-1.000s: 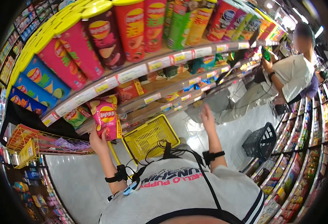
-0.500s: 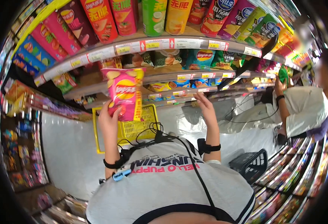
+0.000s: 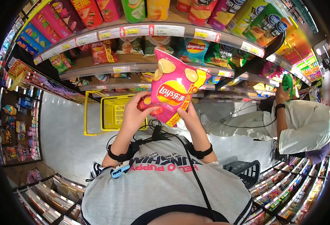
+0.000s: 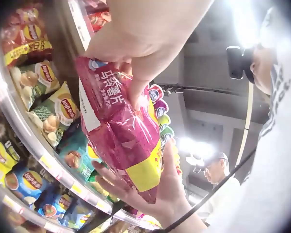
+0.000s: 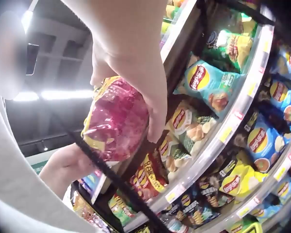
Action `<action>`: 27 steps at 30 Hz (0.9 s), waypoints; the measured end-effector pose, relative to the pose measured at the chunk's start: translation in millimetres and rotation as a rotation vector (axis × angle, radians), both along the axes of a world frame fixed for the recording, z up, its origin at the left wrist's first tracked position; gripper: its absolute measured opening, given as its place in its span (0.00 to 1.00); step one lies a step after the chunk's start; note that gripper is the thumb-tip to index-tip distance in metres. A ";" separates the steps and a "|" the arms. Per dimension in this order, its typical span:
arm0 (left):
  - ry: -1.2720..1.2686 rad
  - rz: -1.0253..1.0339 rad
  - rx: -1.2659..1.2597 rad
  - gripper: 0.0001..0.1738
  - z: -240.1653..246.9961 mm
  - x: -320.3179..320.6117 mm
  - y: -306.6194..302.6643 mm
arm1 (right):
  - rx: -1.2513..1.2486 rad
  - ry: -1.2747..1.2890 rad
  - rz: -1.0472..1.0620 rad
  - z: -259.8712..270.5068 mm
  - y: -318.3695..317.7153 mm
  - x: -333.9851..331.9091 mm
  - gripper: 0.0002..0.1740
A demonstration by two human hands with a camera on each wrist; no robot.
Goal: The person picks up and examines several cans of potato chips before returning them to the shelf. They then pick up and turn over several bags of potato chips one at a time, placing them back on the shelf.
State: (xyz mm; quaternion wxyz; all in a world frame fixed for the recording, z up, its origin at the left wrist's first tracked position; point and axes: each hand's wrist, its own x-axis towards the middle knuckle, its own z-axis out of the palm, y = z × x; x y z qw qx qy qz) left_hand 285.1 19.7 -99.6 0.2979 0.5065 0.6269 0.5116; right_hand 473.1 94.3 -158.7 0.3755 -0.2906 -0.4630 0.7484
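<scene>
A pink and yellow bag of Lay's potato chips (image 3: 174,84) is held up in front of the chest, tilted, its printed front facing up. My left hand (image 3: 135,112) grips its lower left side, thumb on the front and the other fingers mostly behind. At the lower right edge my right hand (image 3: 190,116) holds the bag too, its thumb on the front. The left wrist view shows the bag's purple back (image 4: 116,116) between both hands. Seen from the right wrist, the right hand's fingers (image 5: 155,104) lie along the bag's side.
A shelf (image 3: 135,30) with chip cans stands ahead, bagged chips on tiers below. Underneath the hands, a yellow shopping basket (image 3: 114,119) is on the floor. A dark basket (image 3: 245,172) lies at right. Another person (image 3: 304,120) there holds a green packet (image 3: 287,85).
My left hand has brought the chip bag from the shelf side rightward and closer to the body. The right hand, free before, has come in and taken hold of the bag's right edge.
</scene>
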 end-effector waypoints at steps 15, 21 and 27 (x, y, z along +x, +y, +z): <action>-0.524 -0.398 -0.184 0.56 -11.3 31.2 11.1 | -0.010 -0.007 -0.056 12.5 1.8 47.7 0.30; -0.593 -0.413 -0.232 0.54 -4.1 34.0 8.7 | 0.004 0.016 -0.038 17.2 3.3 49.2 0.29; -0.578 -0.345 -0.180 0.51 -2.0 39.0 5.6 | -0.004 -0.016 -0.019 17.8 5.5 49.1 0.29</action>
